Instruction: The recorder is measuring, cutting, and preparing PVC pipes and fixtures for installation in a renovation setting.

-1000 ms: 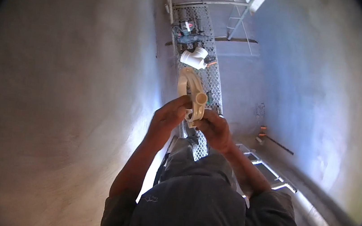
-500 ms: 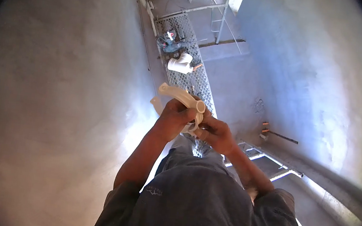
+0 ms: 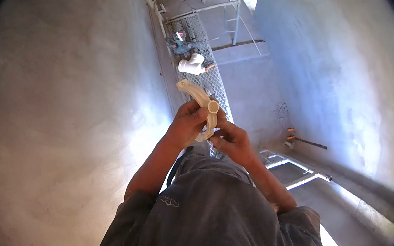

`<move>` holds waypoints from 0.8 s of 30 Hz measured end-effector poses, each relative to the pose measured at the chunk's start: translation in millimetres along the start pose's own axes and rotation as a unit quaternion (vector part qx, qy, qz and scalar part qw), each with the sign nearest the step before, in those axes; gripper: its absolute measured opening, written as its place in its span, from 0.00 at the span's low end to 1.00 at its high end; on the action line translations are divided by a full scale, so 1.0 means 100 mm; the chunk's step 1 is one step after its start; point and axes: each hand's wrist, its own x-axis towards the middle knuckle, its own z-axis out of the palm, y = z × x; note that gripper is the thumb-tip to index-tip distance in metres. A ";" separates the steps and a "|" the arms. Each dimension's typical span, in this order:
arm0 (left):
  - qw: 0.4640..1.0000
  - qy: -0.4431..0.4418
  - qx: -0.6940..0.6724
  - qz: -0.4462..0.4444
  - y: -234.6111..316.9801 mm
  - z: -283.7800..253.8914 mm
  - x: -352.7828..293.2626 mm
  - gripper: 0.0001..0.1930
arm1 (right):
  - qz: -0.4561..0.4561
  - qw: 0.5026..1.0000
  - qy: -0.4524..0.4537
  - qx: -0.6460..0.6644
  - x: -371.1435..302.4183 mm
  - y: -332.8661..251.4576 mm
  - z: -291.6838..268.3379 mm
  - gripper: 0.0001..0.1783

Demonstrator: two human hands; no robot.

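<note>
A cream plastic pipe clamp (image 3: 193, 91), curved and with a round socket on its outer side, is held in front of my body. My left hand (image 3: 188, 123) is closed around its middle, the thumb just under the socket. At the clamp's lower end my right hand (image 3: 233, 141) has its fingers bent and pressed against the edge; the fingertips are partly hidden. One flat end with a hole points up and away from me. Beyond the hands, a white branched pipe fitting (image 3: 191, 64) lies on the mesh scaffold platform (image 3: 216, 83).
A bluish tool or bundle (image 3: 182, 47) lies farther along the platform beside the fitting. Metal scaffold rails (image 3: 191, 11) frame its far end. A plastered wall (image 3: 74, 83) rises close on my left. Down on the right are a long dark-handled tool (image 3: 310, 143) and another scaffold frame (image 3: 308, 178).
The clamp has turned in my hands: its two arms stood apart at the far end, and now only one shows there. Both hands have shifted slightly with it.
</note>
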 end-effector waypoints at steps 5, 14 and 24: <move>1.000 -0.029 -0.006 -0.005 -0.05 0.11 0.05 0.25 | -0.028 0.995 0.091 0.001 -0.18 0.06 -0.06 0.19; 0.986 -0.154 0.027 -0.056 -0.07 0.02 0.31 0.24 | -0.018 0.975 0.216 -0.054 -0.47 0.06 -0.17 0.11; 0.957 -0.222 -0.004 -0.187 0.02 0.01 0.49 0.24 | 0.001 0.928 0.370 -0.033 -0.62 0.20 0.27 0.12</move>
